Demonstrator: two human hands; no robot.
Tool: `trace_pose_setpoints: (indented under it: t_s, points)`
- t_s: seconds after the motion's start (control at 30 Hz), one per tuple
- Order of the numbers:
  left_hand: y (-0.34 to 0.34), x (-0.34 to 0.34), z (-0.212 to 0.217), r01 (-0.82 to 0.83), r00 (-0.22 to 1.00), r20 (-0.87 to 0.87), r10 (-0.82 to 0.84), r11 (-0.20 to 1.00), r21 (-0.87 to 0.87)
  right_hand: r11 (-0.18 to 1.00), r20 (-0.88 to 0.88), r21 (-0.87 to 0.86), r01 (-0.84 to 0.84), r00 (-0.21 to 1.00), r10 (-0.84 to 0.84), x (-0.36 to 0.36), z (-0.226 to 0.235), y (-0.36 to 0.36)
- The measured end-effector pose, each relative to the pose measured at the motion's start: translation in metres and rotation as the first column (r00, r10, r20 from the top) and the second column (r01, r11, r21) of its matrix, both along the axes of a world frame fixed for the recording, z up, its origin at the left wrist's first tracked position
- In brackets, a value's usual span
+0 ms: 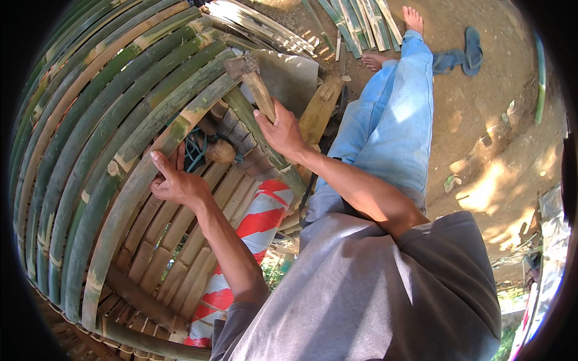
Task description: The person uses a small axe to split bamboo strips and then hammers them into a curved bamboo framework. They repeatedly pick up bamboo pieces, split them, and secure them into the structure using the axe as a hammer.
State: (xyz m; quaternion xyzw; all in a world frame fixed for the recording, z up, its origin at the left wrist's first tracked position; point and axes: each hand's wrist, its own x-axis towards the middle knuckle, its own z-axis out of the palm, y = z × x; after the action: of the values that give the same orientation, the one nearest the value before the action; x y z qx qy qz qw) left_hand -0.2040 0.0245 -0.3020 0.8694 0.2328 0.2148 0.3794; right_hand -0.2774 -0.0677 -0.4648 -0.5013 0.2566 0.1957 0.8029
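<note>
My right hand (281, 129) is closed round the wooden handle of a hammer (261, 90). Its dark, rusty metal head (241, 65) is up by the top end of the nearest slat. At that slat's inner edge, my left hand (180, 185) grips the curved bamboo slat (139, 169), one fingertip lying on its face; some fingers are partly hidden. Many more green and tan slats (78, 162) run side by side to the left, forming a rounded bamboo frame. A green bamboo pole (262, 135) slants down below the hammer.
Inside the frame are a slatted bamboo floor (174, 240), blue cord (195, 147) and a round brown wooden piece (221, 151). A red-and-white wrapped post (259, 219) stands beside my left forearm. Split bamboo strips (361, 24) and sandals (472, 51) lie on the dirt ground (469, 132) near my bare feet.
</note>
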Motion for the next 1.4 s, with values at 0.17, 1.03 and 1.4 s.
trace_pose_setpoints:
  t_s: [0.17, 1.03, 1.4]
  points:
    - [0.001, 0.0, 0.0, 0.0, 1.0, -0.006, 0.0, 1.0, 0.004, 0.996, 0.05, -0.027, 0.086, 0.995, -0.084, -0.002, -0.001, 0.004]
    - [0.004, -0.002, -0.001, 0.009, 1.0, -0.024, -0.008, 1.0, 0.022, 0.999, 0.02, 0.041, 0.025, 0.999, -0.026, -0.006, -0.01, -0.002]
    - [0.002, 0.001, 0.0, 0.006, 1.0, -0.023, -0.005, 0.999, 0.042, 0.994, -0.004, 0.087, 0.065, 0.998, -0.065, -0.002, -0.003, -0.007]
